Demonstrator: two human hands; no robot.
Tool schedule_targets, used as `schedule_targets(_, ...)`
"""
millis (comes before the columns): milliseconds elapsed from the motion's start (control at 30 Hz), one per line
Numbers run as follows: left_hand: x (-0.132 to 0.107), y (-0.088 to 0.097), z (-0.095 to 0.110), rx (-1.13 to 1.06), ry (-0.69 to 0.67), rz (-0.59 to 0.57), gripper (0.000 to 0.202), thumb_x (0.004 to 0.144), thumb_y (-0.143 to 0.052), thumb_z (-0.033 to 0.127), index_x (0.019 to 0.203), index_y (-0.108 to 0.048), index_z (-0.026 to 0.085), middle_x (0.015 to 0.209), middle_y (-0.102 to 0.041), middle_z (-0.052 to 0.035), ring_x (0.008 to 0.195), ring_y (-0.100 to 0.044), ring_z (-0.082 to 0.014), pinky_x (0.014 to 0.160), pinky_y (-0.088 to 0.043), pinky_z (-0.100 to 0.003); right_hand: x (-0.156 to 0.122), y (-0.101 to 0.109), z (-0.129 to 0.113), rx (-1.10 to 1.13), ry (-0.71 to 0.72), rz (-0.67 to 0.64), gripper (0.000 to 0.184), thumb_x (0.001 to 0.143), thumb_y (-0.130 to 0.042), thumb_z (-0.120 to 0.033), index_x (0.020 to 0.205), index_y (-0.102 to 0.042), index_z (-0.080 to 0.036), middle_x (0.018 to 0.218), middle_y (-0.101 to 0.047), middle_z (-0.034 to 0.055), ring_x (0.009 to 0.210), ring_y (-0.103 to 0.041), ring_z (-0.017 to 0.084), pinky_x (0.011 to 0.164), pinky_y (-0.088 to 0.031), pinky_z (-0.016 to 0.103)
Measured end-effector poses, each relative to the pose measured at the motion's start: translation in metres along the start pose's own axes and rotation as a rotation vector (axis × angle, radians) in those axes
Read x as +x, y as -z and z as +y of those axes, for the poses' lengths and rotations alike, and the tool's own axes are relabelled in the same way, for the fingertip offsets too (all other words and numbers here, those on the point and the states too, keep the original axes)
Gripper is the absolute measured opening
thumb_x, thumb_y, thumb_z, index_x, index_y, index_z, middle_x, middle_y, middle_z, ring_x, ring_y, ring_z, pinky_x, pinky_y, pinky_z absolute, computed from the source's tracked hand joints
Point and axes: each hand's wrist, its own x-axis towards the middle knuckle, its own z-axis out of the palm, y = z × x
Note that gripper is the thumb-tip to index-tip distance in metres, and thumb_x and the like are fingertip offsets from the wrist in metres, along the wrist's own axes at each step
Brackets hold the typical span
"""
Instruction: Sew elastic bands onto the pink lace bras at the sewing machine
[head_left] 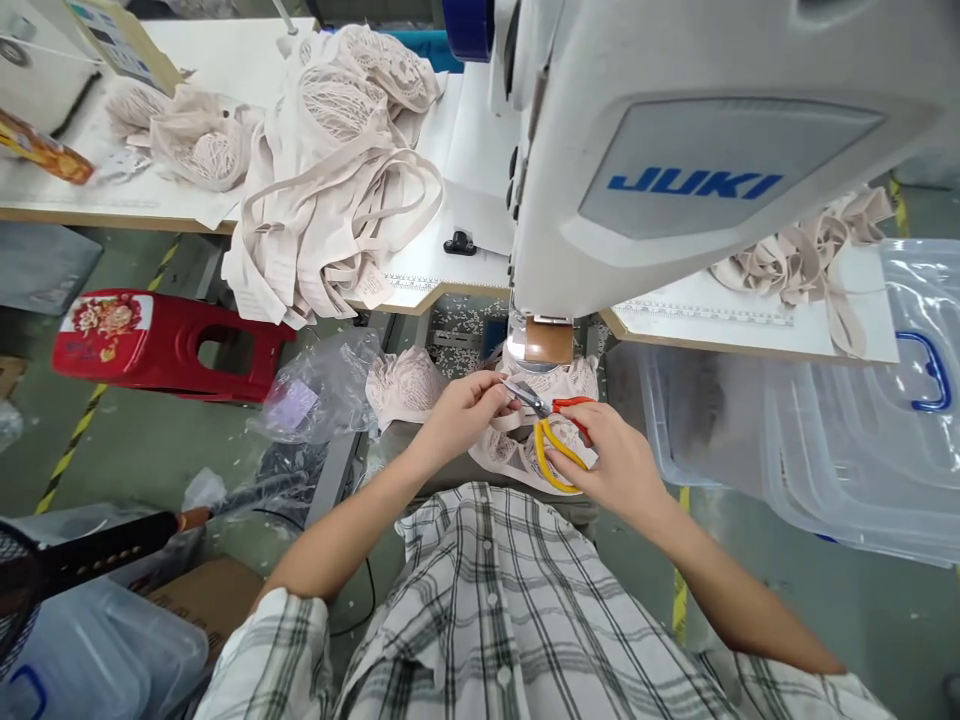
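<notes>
My right hand (611, 462) is closed on scissors (551, 428) with one yellow and one orange handle, their blades pointing left. My left hand (461, 412) pinches a beige lace garment (525, 455) right at the blade tips. The garment lies just below the needle area of a white JUKI sewing machine (675, 150). Another lace cup (403, 385) of the garment spreads out to the left of my left hand.
A heap of beige lace garments (337, 170) hangs over the table's front edge (420, 290) at left. More beige pieces (802, 255) lie at right. Clear plastic bins (862, 430) stand at right, a red stool (165, 345) at left, a crumpled plastic bag (315, 395) beside it.
</notes>
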Motion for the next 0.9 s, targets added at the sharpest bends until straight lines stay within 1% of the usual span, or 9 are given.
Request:
schedule_targets(100,0.0,0.0,0.0,0.021,-0.021,0.006,0.015,0.087,-0.047,0.027,0.079,-0.057,0.019,0.08,-0.065,-0.0019,0.079,-0.062,-0.0158,0.073,-0.049,-0.027,0.003,-0.003,0.004,0.058,-0.02,-0.041,0.032,0.09,-0.064,-0.039,0.119,-0.06,-0.025,0.113,-0.072,0.0087,0.086,-0.07,0.023,0.071,-0.058,0.037)
schedule_targets(167,0.0,0.002,0.001,0.0,-0.005,0.008,0.014,0.088,-0.046,0.026,0.079,-0.055,0.02,0.076,-0.06,-0.0003,0.073,-0.058,-0.0141,0.068,-0.047,-0.025,0.0,-0.002,0.006,0.106,-0.081,-0.047,0.029,0.091,-0.063,-0.037,0.118,-0.062,-0.026,0.108,-0.073,0.007,0.079,-0.069,0.021,0.065,-0.057,0.035)
schedule_targets(267,0.001,0.008,0.002,-0.003,-0.01,-0.016,0.025,0.094,-0.045,0.036,0.076,-0.052,0.02,0.07,-0.052,0.0014,0.06,-0.046,-0.011,0.058,-0.041,-0.023,-0.009,-0.001,0.007,0.186,-0.173,0.006,0.023,0.088,-0.061,-0.031,0.11,-0.063,-0.027,0.102,-0.073,0.0057,0.063,-0.063,0.016,0.054,-0.052,0.031)
schedule_targets(367,0.002,0.011,0.003,-0.009,-0.036,-0.015,0.034,0.096,-0.046,0.045,0.073,-0.049,0.02,0.067,-0.05,0.0021,0.055,-0.04,-0.0093,0.053,-0.036,-0.022,-0.014,-0.004,0.005,0.237,-0.15,0.066,0.027,0.08,-0.061,-0.028,0.106,-0.059,-0.025,0.103,-0.072,0.0071,0.059,-0.059,0.015,0.052,-0.05,0.03)
schedule_targets(433,0.003,0.012,0.004,-0.003,-0.028,-0.009,0.032,0.095,-0.049,0.045,0.075,-0.052,0.02,0.068,-0.054,0.0016,0.055,-0.043,-0.0092,0.053,-0.037,-0.022,-0.013,-0.007,0.003,0.239,-0.107,0.079,0.032,0.076,-0.062,-0.026,0.108,-0.057,-0.024,0.104,-0.071,0.0076,0.064,-0.06,0.015,0.055,-0.051,0.03)
schedule_targets(533,0.003,0.011,0.006,0.041,-0.015,-0.023,0.029,0.094,-0.051,0.043,0.079,-0.057,0.019,0.07,-0.059,0.0006,0.056,-0.05,-0.0102,0.055,-0.04,-0.023,-0.006,-0.013,-0.002,0.238,-0.084,0.079,0.034,0.074,-0.063,-0.026,0.108,-0.057,-0.024,0.105,-0.071,0.0079,0.065,-0.06,0.016,0.056,-0.052,0.03)
schedule_targets(633,0.002,0.012,0.007,0.098,-0.032,-0.036,0.027,0.094,-0.051,0.041,0.081,-0.059,0.019,0.07,-0.062,0.0,0.056,-0.051,-0.0106,0.054,-0.041,-0.023,0.004,-0.016,-0.004,0.253,-0.124,0.044,0.033,0.075,-0.064,-0.027,0.107,-0.058,-0.025,0.106,-0.072,0.0078,0.064,-0.06,0.016,0.057,-0.052,0.031)
schedule_targets(733,0.002,0.015,0.006,0.148,-0.06,-0.016,0.026,0.094,-0.051,0.039,0.081,-0.061,0.019,0.07,-0.063,-0.0003,0.056,-0.051,-0.0106,0.053,-0.04,-0.022,0.008,-0.015,-0.002,0.284,-0.169,0.003,0.031,0.077,-0.065,-0.03,0.108,-0.063,-0.025,0.106,-0.074,0.0065,0.064,-0.063,0.017,0.058,-0.053,0.032)
schedule_targets(900,0.002,0.017,0.004,0.155,-0.063,0.007,0.028,0.093,-0.051,0.04,0.076,-0.058,0.019,0.068,-0.062,-0.0001,0.056,-0.051,-0.0108,0.053,-0.041,-0.023,0.002,-0.013,0.001,0.349,-0.256,-0.018,0.028,0.082,-0.068,-0.035,0.109,-0.071,-0.027,0.101,-0.077,0.0049,0.066,-0.067,0.018,0.058,-0.056,0.031)
